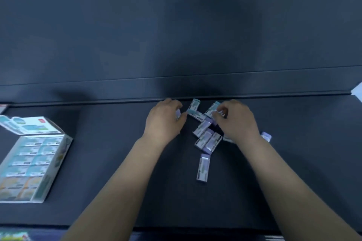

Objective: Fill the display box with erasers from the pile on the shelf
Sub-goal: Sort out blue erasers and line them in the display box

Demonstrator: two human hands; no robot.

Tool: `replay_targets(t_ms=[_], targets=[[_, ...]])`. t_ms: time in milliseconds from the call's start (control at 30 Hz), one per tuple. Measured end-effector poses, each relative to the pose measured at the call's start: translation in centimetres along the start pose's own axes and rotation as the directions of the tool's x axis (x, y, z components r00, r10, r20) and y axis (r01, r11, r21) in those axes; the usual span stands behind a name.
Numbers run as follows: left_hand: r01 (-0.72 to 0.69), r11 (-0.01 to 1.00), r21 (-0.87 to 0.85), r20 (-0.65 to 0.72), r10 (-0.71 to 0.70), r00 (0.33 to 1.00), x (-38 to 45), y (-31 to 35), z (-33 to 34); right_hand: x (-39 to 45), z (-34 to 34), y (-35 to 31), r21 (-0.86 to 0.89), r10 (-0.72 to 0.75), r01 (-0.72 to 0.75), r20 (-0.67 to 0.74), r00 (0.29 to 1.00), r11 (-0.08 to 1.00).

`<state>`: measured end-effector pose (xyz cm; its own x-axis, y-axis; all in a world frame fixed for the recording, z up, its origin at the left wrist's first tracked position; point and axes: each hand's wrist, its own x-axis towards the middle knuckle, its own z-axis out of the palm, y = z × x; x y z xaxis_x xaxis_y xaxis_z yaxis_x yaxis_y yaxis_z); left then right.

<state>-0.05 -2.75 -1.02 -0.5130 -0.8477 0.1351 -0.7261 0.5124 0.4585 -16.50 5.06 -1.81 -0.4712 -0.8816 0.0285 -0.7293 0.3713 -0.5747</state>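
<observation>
Reaching forward with both forearms, bare. Curling left hand (164, 121) fingers round something small. Pinching with right hand (236, 121), fingers bent.

Printing on the erasers in the pile (203, 135) too blurred to be read; the same for the lettering on the display box (35, 158) and its raised lid flap (29, 125), both cut by the frame's left edge. Fingertips of the left hand (164, 121) curled out of sight over a small pale eraser (178, 113), mostly covered; the right hand (235, 121) hid part of the pile, so its hold on anything could not be told. Pale object (266, 136) behind the right wrist half hidden, kind unclear; a white corner (357, 89) at the right edge and a coloured scrap (13, 236) at the bottom left clipped, unidentifiable.
</observation>
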Motion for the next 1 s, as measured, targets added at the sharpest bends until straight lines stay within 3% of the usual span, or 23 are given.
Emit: replay_targets(t_ms=[267, 433, 667, 800, 1000], targets=[[0.093, 0.995, -0.029, 0.074, -0.09, 0.993, 4.5, 0.9, 2.9, 3.2, 1.3, 0.9, -0.191, 0.059, -0.06, -0.013, 0.998, 0.98], [0.212, 0.963, -0.167, 0.174, -0.182, 0.968, 5.0, 1.0, 3.5, 4.0, 1.8, 0.5, -0.272, 0.047, -0.047, -0.007, 0.999, 0.961], [0.154, 0.954, -0.256, 0.222, -0.097, 0.97, 4.8, 1.7, 3.1, 4.4, 2.1, -0.7, -0.252, 0.001, 0.007, 0.032, 0.999, 0.968], [0.124, 0.943, -0.31, 0.185, -0.068, 0.98, 4.0, 2.2, 2.4, 3.9, 2.4, -0.5, -0.135, -0.082, 0.078, -0.021, 0.996, 0.988], [0.26, 0.779, -0.571, 0.129, -0.228, 0.965, 1.2, 1.2, -0.4, 1.8, 1.3, -1.8, 0.341, -0.07, 0.081, -0.045, 0.997, 0.937]])
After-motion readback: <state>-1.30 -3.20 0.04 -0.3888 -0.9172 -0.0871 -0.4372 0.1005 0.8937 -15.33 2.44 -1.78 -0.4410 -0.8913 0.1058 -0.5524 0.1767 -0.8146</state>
